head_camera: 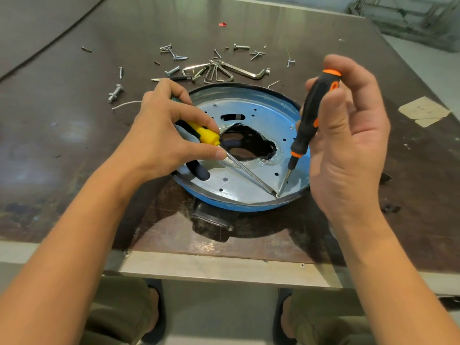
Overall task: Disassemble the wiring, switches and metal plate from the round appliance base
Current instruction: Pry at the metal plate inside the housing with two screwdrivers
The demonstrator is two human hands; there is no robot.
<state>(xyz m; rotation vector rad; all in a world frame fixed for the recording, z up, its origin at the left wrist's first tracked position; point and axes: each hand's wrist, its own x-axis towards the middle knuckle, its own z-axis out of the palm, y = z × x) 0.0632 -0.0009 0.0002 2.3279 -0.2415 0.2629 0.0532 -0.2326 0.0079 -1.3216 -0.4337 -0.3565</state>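
Observation:
The round blue appliance base (225, 204) lies on the brown table, open side up. Inside it sits a pale metal plate (263, 113) with small holes and a ragged dark opening in the middle. My left hand (159, 135) grips a yellow-handled screwdriver (207, 136), its long shaft slanting down to the right. My right hand (348, 135) holds a black and orange screwdriver (311, 115) nearly upright. Both tips meet at the plate's near right edge (276, 195), beside the base's rim. A dark fitting (211, 216) pokes out from under the base's front.
Loose screws and bolts (174, 52) and a set of hex keys (224, 70) lie scattered behind the base. A large bolt (115, 92) and a white wire (125, 104) rest at the left. Tape (423, 112) is stuck at the right. The table's front edge (224, 265) runs just above my knees.

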